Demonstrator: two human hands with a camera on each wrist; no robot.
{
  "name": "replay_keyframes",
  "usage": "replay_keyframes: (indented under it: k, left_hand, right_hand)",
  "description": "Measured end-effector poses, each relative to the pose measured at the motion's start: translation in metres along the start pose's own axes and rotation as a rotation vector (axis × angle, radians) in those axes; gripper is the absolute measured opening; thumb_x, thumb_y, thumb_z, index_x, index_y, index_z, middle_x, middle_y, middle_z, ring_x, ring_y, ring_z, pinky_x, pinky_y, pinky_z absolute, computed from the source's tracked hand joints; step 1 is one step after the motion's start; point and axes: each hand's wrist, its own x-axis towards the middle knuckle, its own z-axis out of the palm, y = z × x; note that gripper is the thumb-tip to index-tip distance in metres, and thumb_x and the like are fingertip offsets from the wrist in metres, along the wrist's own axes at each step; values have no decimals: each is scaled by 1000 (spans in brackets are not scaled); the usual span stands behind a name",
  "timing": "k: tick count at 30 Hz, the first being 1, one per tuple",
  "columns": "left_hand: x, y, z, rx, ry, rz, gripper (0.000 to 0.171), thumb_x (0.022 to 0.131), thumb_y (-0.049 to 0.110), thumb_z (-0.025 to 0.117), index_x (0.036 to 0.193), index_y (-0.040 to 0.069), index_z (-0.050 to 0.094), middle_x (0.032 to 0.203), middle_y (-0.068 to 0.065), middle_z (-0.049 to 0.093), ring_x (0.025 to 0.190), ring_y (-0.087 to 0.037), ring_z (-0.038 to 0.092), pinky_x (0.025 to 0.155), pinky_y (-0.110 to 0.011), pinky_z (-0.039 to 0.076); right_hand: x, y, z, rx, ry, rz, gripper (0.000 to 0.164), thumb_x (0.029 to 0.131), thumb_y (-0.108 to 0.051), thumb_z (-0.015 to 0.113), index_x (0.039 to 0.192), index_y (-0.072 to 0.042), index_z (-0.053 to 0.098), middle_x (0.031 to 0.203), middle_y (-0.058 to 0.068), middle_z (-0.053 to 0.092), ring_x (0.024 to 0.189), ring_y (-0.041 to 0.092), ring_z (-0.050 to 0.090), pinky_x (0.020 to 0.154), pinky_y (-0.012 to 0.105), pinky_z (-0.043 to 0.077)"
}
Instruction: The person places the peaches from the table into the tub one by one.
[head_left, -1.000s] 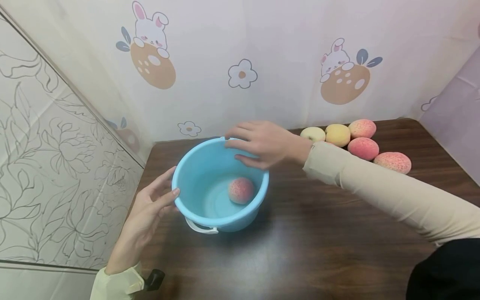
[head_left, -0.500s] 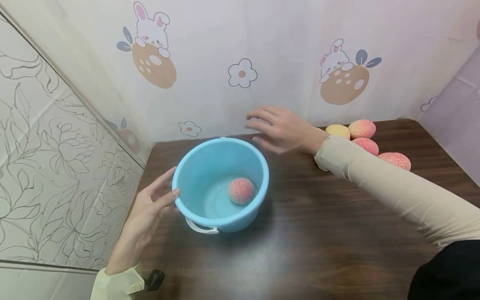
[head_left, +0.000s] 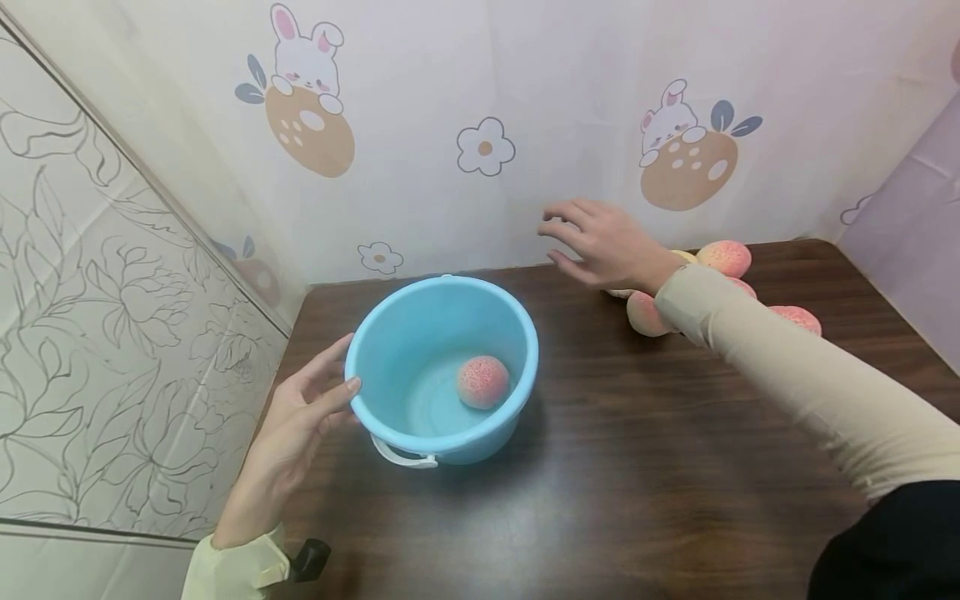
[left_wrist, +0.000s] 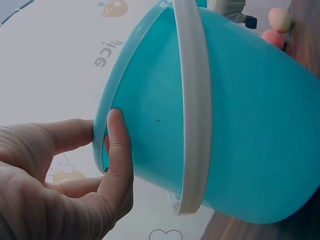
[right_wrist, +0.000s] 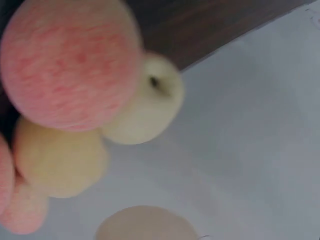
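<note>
Right hand [head_left: 600, 242] has drawn off from over the bucket's far rim, where it was a second ago, to a spot in the air at 2 o'clock of it. Bucket, left hand and inside fruit look unmoved.

Blue bucket [head_left: 397, 358]: upright on the dark wood desk [head_left: 637, 467], mouth up. Inside, on the floor toward 4 o'clock, one speckled pink peach [head_left: 483, 382].

White handle [head_left: 401, 458] lowered outside at 7 o'clock; left wrist view has it crossing the bucket wall.

Left hand [head_left: 296, 421] at 8 to 9 o'clock, gripping the rim, thumb on its edge, fingers beneath. Right hand holds nothing, fingers loosely bent.

Further out, between 2 and 3 o'clock: loose fruit on the desk. Blushed peach [head_left: 647, 315] just beside the cuff; pale fruit [right_wrist: 145, 105] partly behind it in the right wrist view; yellow fruit [right_wrist: 62, 162] close by; pink fruit [head_left: 723, 258] at the back; speckled fruit [head_left: 798, 317] farthest toward 3. Beige sleeve [head_left: 787, 367] cuts across the group, covering parts of several.

Beyond, at 12: rabbit-print backdrop [head_left: 420, 167]. At 9: flower-drawn panel [head_left: 127, 333].
</note>
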Motion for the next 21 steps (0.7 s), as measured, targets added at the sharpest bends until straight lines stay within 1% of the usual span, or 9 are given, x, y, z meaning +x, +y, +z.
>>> replay_keyframes:
  k: [6,17,21]
  left_hand:
    - [1,1,0,-6,-1,-6,64,101,13,68,159,15,42,128,-12,54,97,-18,77,87,-38,66]
    - [1,3,-1,11,-4,-9,63,101,14,68,159,15,42,128,-12,54,98,-17,76,88,-39,66]
    - [2,4,-1,15,-2,-10,63,101,14,67,159,15,42,127,-12,54,98,-19,76,87,-39,66]
  right_hand:
    - [-20,16,4,-20,-66,86,34,96,-25,65,121,-2,69,122,18,65,111,37,62,92,53,58]
    - [-54,38,11,-52,-172,243,32,98,-25,65,119,-2,67,118,19,63,105,38,62,86,54,58]
    - [-64,41,14,-71,-239,292,31,99,-27,63,119,-4,68,119,18,64,106,38,62,83,54,60]
